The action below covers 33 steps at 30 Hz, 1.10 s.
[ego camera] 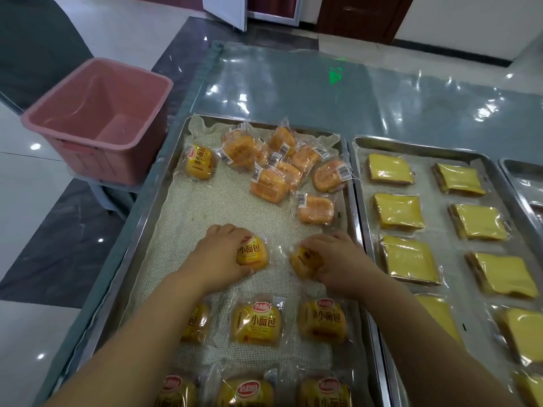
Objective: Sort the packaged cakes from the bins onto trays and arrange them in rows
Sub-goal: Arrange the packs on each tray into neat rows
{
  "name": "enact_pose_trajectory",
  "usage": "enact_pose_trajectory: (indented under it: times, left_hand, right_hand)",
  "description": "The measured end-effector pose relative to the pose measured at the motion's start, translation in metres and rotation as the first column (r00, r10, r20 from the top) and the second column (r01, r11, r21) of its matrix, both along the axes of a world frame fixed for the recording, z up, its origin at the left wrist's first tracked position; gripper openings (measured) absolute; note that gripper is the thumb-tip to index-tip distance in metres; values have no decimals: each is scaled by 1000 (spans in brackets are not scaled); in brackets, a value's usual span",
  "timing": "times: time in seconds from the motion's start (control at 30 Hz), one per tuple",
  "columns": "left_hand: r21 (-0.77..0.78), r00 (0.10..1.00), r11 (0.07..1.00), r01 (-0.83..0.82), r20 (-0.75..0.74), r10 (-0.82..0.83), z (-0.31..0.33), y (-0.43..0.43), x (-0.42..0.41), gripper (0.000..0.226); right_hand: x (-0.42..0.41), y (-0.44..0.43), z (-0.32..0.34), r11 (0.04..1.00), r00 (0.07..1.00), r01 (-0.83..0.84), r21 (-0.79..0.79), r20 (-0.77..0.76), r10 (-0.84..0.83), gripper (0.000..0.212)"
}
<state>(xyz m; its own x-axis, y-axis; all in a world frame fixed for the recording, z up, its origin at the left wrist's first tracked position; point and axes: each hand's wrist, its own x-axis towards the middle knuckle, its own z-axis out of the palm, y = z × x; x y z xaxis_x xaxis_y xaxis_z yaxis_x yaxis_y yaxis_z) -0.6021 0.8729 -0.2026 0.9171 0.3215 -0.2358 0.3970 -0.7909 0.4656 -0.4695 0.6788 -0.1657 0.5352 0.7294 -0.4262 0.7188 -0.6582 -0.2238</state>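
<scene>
Two finished rows (255, 321) lie nearer than the grips; left grip (223, 254) clasps a yellow-wrapped packaged cake (254, 255), right grip (335, 259) clasps a second cake (304, 262) alongside, on the mesh-lined steel tray (138, 230); loose heap (279, 165) beyond is still to sort.

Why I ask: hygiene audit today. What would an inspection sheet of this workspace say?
Surface: table under clear film; left tray with mesh liner, right tray, edge of a third tray.
Job's things: orange cakes in neat rows nearest the person, a loose pile at the far end, a lone packet far left; yellow cakes in two columns on the right tray.
Clutter: nothing seen.
Hands: left hand grips a labelled packet; right hand grips a second packet, both mid-tray.
Cables: nothing seen.
Surroundings: pink bin left of the table, no packets visible inside; tiled floor, dark door beyond.
</scene>
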Motion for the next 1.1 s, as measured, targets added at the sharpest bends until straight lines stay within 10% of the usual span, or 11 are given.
enact_pose_trajectory:
  times: [0.27,0.6,0.77,1.1]
  left_hand:
    - [-96,992,988,122,37,-119,0,-13,7,72]
    - [-113,982,993,45,189,-23,14,6,27,51]
    - [97,943,995,-26,334,-8,23,29,75,57]
    - [372,991,926,62,89,-102,21,34,97,50]
  right_hand:
    - [1,-8,-2,996,978,68,-55,200,-55,65]
    - [36,1,3,953,966,258,161,-72,-250,59]
    - [54,22,1,968,962,196,155,162,-221,57]
    - [64,40,-14,981,952,178,76,240,-191,65]
